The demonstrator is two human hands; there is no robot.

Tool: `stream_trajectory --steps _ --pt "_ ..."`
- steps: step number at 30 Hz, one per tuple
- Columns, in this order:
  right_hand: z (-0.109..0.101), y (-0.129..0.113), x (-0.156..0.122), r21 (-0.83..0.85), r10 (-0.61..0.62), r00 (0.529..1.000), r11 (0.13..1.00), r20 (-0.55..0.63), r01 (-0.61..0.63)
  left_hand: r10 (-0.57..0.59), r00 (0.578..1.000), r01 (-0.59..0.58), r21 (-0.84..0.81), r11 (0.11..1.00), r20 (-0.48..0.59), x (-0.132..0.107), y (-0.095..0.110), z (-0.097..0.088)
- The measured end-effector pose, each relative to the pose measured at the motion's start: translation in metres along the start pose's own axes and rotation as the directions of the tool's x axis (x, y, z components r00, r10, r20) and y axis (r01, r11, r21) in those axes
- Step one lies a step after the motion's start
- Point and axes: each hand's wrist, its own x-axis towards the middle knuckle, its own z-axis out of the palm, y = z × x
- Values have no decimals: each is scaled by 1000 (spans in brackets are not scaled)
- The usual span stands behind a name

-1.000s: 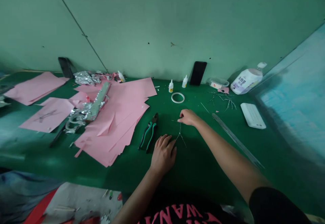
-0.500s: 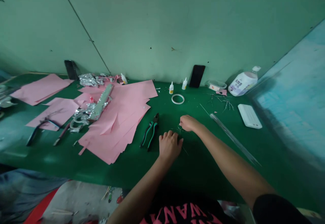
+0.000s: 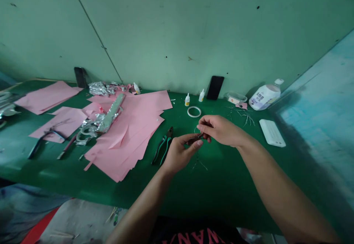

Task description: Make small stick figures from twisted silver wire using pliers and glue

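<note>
The left hand was clenched in a pinch on a small dark piece, held between thumb and fingers. The right hand curled in against the same spot, its hold too small to tell. A thin wire figure lay on the green mat at six o'clock from the hands. Green-handled pliers lay at nine o'clock, a tape ring at twelve, and pink paper beyond the pliers.

A craft workshop: green workbench with pliers, glue bottles, pink paper sheets.
</note>
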Motion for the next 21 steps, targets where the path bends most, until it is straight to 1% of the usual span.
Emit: stream_trajectory --steps 2,4,7,10,14,16,21 --pt "1 -8 -5 -4 -4 999 1000 -44 4 -20 998 19 -15 1000 -55 -2 14 -1" --pt "4 -13 -10 14 -39 996 999 -76 40 -45 993 41 -42 998 -110 -5 22 0" --pt "8 -17 -13 88 -100 986 990 -130 112 -82 987 63 -131 989 -140 -8 30 0" --pt "7 -20 -15 126 -134 981 980 -137 152 -114 985 87 -201 976 -128 -13 38 -2" --pt "2 -23 -16 123 -169 985 977 -40 173 -122 989 101 -218 971 -86 -18 45 -5" --pt "1 -24 -17 143 -179 984 973 -22 181 -122 990 104 -232 967 -65 -20 46 -6" --pt "4 -23 -17 234 -178 984 956 -23 178 -128 991 115 -291 950 -28 -22 43 -4"
